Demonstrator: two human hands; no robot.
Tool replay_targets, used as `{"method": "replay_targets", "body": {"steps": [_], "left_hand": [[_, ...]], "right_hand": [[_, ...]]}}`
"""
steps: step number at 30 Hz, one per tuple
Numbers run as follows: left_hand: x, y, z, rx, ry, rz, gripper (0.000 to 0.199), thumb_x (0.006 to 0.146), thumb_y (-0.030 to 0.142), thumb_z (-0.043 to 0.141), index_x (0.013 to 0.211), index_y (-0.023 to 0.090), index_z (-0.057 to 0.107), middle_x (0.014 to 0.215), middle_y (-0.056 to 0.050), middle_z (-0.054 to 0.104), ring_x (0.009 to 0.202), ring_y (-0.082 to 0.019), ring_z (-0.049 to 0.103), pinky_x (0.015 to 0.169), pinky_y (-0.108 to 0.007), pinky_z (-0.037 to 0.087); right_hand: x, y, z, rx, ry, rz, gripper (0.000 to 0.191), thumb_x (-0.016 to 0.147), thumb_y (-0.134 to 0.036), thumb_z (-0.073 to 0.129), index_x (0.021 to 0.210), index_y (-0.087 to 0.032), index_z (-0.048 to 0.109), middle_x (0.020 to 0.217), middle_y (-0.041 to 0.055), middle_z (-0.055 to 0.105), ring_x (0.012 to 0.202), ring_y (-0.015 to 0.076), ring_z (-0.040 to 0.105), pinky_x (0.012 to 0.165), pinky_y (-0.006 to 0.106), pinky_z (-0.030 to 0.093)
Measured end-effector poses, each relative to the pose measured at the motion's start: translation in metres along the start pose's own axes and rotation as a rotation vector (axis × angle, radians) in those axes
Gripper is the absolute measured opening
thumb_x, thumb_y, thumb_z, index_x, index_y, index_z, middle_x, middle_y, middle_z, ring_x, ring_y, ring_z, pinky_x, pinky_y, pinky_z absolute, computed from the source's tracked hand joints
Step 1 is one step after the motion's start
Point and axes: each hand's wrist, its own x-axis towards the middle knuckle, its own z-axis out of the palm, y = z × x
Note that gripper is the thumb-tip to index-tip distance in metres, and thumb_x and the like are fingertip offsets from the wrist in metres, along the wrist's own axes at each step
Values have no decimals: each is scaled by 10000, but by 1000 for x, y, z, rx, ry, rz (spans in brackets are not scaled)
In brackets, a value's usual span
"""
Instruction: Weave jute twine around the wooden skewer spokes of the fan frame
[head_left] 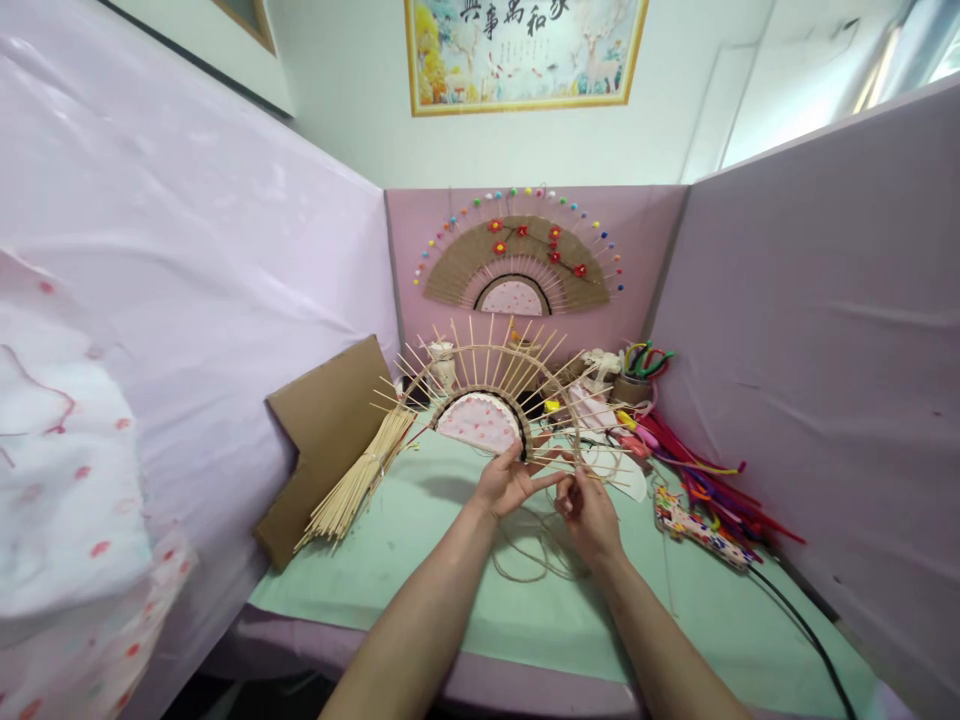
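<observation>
A half-round fan frame [480, 422] of thin sticks, with a spotted cloth centre and a dark rim, is held up above the table. My left hand [510, 482] grips its lower right corner, thumb on the front, other fingers reaching right behind the sticks. At the rightmost sticks, my right hand [585, 500] has its fingers pinched together by the twine arc that crosses the sticks. Loose brown twine [525, 578] hangs in loops under both hands onto the green tabletop [420, 570].
Bundled sticks [360, 480] and folded cardboard [330, 440] lie left. On the right are a patterned glue gun [701, 530] with its black cable, pipe cleaners [720, 490] and a jar [632, 388]. A finished fan [525, 250] hangs on the back panel.
</observation>
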Motion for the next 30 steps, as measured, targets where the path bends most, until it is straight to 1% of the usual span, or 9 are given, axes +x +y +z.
{"method": "replay_targets", "body": {"steps": [4,7,9,11,16,19,21,24,30], "left_hand": [[1,9,-6,83,53,81,230,911,273,574,1054,122,673,1183,-135,679,1114,-280,640,1091,-553,386],[0,16,-12,119,92,154,185,878,249,625,1011,130,675,1173,-121,681,1074,-270,658,1068,-537,418],[-1,17,-16,130,106,188,176,861,259,652,994,149,681,1189,-112,674,1079,-266,652,1044,-527,441],[-3,15,-19,160,100,195,193,850,283,669,1001,166,689,1225,-116,657,1101,-269,636,1012,-519,464],[-3,0,-21,268,122,201,312,770,322,757,1051,200,698,1160,-120,690,1069,-268,638,944,-452,483],[-2,-7,-20,307,141,204,351,713,341,803,1011,179,712,1063,-126,721,1062,-276,640,958,-438,457],[-3,-9,-18,324,114,196,377,701,373,809,997,157,718,1058,-137,722,1094,-287,627,980,-441,437],[-6,-8,-16,341,80,195,433,686,378,820,1039,151,715,1109,-139,710,1145,-289,603,1005,-435,418],[-4,-9,-13,320,111,205,492,645,320,852,1091,174,704,1170,-130,692,1129,-282,613,1014,-441,420]], "right_hand": [[4,11,-13,-195,240,-21,340,755,-533,676,906,-236,607,866,21,644,765,156,596,623,270,477],[4,16,-24,-360,506,-129,367,787,-517,625,1030,-249,565,1055,38,592,952,193,566,757,315,475],[1,11,-21,-453,598,-252,363,808,-482,594,1073,-241,538,1086,54,563,992,213,540,817,341,452],[-1,-3,-5,-589,521,-455,347,835,-426,574,1121,-233,534,1126,74,546,1031,229,521,876,364,425],[4,-66,92,-1064,-98,-1011,372,894,-307,519,1260,-246,540,1209,98,558,1171,258,471,1029,438,326],[16,-95,152,-1310,-199,-1185,416,913,-323,512,1325,-272,537,1276,88,543,1207,272,430,1073,464,257],[23,-101,177,-1447,-208,-1233,432,925,-328,500,1352,-279,534,1300,85,544,1237,275,399,1108,480,185],[28,-99,193,-1570,-191,-1214,382,941,-333,479,1304,-273,581,1289,84,569,1252,279,384,1130,514,97],[27,-88,186,-1604,-150,-1223,406,953,-309,457,1347,-262,543,1292,92,581,1265,288,379,1139,556,40]]}}
